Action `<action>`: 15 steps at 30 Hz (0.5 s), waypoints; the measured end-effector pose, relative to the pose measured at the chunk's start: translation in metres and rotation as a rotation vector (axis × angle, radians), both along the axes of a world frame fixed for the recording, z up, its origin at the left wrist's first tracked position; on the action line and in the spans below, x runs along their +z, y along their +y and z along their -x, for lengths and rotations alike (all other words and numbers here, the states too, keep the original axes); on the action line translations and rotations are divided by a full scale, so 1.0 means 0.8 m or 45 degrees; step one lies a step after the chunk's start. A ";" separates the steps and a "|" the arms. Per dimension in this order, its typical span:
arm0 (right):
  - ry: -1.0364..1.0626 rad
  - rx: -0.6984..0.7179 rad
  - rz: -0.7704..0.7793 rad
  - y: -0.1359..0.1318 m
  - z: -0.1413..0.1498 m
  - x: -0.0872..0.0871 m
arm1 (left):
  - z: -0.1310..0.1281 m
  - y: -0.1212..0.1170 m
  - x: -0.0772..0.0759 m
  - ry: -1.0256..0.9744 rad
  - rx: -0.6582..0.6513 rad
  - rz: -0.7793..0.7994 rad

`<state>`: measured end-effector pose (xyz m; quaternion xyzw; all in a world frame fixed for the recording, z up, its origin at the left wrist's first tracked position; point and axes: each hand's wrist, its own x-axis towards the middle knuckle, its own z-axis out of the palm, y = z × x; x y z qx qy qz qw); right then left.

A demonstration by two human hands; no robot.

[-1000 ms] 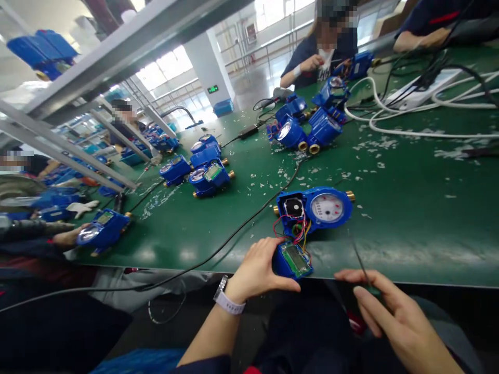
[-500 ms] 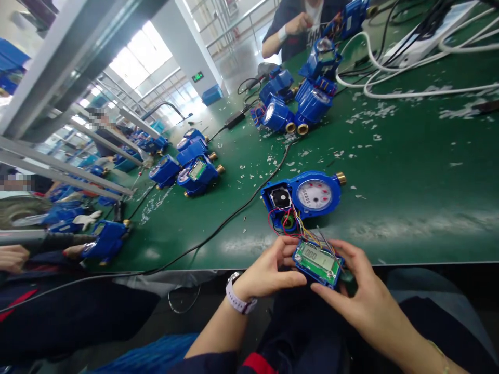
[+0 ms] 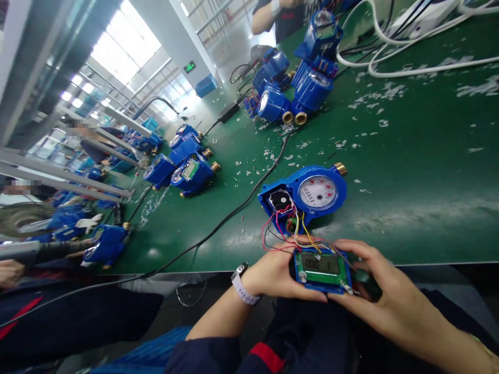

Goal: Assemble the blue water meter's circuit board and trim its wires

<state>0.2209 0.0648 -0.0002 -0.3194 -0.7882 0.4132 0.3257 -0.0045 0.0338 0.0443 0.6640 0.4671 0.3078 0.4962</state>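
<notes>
My left hand (image 3: 275,272) and my right hand (image 3: 380,291) both grip a small blue module with a green circuit board and LCD display (image 3: 320,267), held face up just off the table's near edge. My right hand also holds a dark-handled tool (image 3: 366,283) against the module's right side. Coloured wires (image 3: 290,231) run from the module to an open blue water meter (image 3: 307,195) with a white dial, lying on the green table (image 3: 409,171) just beyond my hands. A watch sits on my left wrist.
More blue meters stand in groups at the centre left (image 3: 183,163) and far centre (image 3: 292,83). A black cable (image 3: 234,208) crosses the table. White cables (image 3: 409,47) lie at the far right. Other people work at the left edge and far side. White scraps litter the surface.
My right hand came up from below the table edge and took hold of the module's right side. The module turned display-up and now sits level between both hands.
</notes>
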 end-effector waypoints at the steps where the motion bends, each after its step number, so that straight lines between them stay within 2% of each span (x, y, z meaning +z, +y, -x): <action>1: 0.009 -0.024 -0.011 0.003 -0.003 -0.001 | 0.002 -0.002 0.000 -0.011 0.013 0.013; 4: 0.053 0.023 0.038 0.015 -0.010 0.001 | 0.014 0.000 -0.005 -0.192 -0.055 0.201; 7: 0.071 0.177 0.204 0.031 -0.009 0.012 | 0.024 0.012 -0.012 -0.352 -0.165 0.395; 11: 0.069 0.357 0.367 0.047 0.003 0.027 | 0.024 0.036 -0.014 -0.244 -0.330 0.360; 15: 0.080 0.401 0.420 0.051 0.003 0.026 | 0.023 0.050 -0.008 -0.060 -0.435 0.336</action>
